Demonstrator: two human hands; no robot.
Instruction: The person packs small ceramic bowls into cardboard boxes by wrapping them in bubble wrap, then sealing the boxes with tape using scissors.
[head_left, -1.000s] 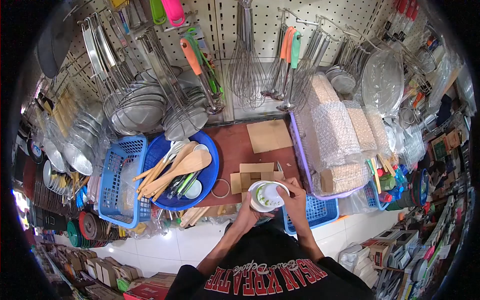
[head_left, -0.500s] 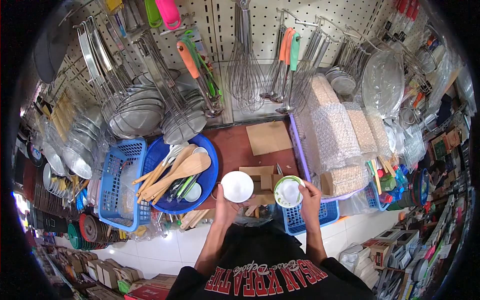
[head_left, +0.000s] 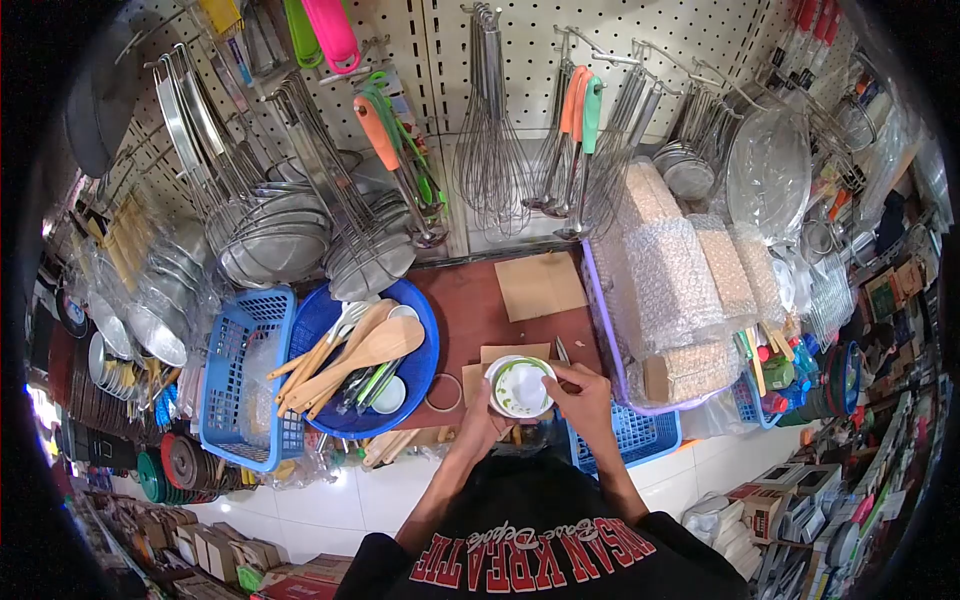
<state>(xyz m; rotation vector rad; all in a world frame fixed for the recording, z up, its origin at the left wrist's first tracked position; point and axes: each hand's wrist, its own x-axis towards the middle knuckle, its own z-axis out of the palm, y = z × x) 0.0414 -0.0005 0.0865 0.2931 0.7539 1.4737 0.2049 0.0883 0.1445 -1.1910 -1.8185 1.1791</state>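
Observation:
My left hand point(head_left: 482, 425) is closed on a white bowl point(head_left: 492, 372) in front of my chest, fingers wrapped around its left side. A smaller bowl with a green leafy pattern point(head_left: 523, 388) sits at the white bowl's mouth, overlapping most of it. On the right, my right hand point(head_left: 582, 395) pinches the patterned bowl's rim. Just beyond both bowls is a piece of brown cardboard point(head_left: 480, 376). A thin tan ring point(head_left: 443, 393) lies on the red-brown tabletop point(head_left: 460, 290) to the left of them.
A round blue basin point(head_left: 425, 345) holds wooden spatulas point(head_left: 370, 345) and other utensils. Blue baskets point(head_left: 215, 385) stand at both sides. Bubble-wrapped packs point(head_left: 670, 285) fill a purple-rimmed crate point(head_left: 598, 320). Whisks point(head_left: 490, 140), ladles and strainers hang above the table.
The two bowls came together: my right hand moved left with the patterned bowl, and my left hand moved right with the white one. The tan ring on the table is now exposed.

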